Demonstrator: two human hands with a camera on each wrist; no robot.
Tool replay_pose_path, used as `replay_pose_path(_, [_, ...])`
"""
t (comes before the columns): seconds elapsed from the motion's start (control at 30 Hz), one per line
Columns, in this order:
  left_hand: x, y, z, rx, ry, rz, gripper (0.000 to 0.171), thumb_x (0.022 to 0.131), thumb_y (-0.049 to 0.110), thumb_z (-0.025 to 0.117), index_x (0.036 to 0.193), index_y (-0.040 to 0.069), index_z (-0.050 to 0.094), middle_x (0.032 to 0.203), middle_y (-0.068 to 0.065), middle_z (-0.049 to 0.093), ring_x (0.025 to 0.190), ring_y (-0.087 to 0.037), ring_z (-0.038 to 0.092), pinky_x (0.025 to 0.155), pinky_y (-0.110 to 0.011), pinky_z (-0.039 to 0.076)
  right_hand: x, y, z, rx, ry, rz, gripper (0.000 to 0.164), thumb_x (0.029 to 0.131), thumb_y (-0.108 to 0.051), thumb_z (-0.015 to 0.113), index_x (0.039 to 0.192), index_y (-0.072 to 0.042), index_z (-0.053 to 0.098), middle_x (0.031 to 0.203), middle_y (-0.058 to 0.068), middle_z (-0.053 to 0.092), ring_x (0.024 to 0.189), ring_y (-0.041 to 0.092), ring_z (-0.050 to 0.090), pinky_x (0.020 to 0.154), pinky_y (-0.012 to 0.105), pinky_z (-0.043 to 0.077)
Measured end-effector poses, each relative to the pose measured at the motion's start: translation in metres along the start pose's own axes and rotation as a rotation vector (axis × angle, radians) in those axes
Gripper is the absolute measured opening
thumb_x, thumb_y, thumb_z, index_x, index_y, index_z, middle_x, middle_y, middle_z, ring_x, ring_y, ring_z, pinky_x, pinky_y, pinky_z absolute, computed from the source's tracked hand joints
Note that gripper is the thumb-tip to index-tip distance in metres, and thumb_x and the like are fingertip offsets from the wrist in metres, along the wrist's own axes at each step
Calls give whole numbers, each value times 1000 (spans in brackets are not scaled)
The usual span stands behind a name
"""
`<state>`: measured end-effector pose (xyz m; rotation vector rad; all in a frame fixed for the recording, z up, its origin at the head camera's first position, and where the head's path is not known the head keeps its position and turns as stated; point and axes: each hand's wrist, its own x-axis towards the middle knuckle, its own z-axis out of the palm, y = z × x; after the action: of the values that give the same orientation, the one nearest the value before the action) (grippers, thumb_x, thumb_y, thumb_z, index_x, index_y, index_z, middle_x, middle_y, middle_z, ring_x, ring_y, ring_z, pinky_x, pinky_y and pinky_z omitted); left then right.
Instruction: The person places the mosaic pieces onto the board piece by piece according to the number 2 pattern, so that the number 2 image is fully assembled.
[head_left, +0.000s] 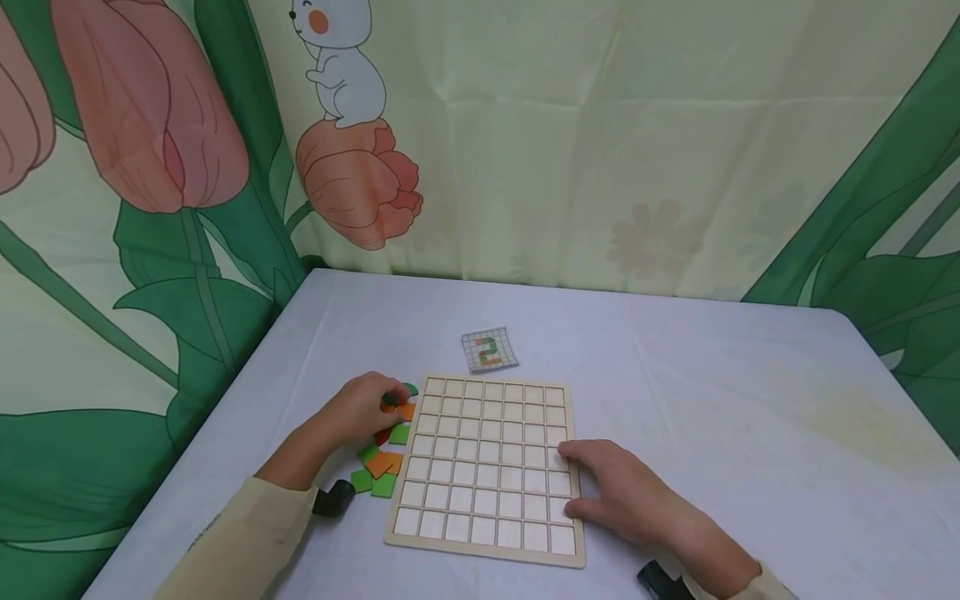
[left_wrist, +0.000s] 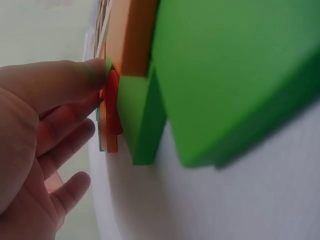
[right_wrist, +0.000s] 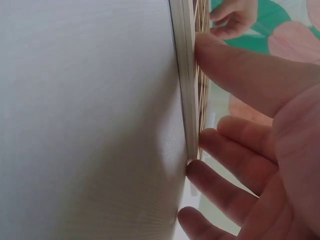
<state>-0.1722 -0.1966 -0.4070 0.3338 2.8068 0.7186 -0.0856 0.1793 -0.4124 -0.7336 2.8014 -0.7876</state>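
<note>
Grid board (head_left: pixel 487 476), centre: no tiles set in visible cells | Loose tiles (head_left: pixel 379 464), left: placing apparently all ahead | Left hand (head_left: pixel 363 410): at far tiles, grip cannot be told | Right hand (head_left: pixel 626 493): fingers extended, touching right rim | Patterned card (head_left: pixel 490 350): beyond far edge

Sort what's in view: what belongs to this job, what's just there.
Seemingly part of the job:
wooden grid board, right hand at its edge
coloured pieces, left hand among them
gridded pattern card, probably

Just there:
printed curtain
white tablecloth
</note>
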Motion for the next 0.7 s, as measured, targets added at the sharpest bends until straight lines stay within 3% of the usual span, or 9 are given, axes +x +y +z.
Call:
replay_pose_path(0.27, [-2,-3,0,78,41,67,20,87,10,78,105,9,71,107,-4,64,102,-23,56,90,-42,51,6,2,-2,34,-3,5,58,80,-24,84,130,-4,61,130,7,61,124,31,54,102,50,42])
replay_pose_path(0.6, [-8,3,-11,78,37,106,19,86,14,79,103,9,71,104,-3,65,102,-24,55,90,-42,52,11,3,-3,84,-23,101,56,80,-26,85,128,-9,62,129,4,60,125,30,52,104,50,40])
replay_pose_path(0.7, [-7,6,-14,61,38,121,20,86,19,81,100,10,71,106,-3,64,104,-25,54,91,-43,51,10,4,-3,84,-15,95,54,80,-25,84,127,-9,63,127,3,61,124,29,53,103,50,41])
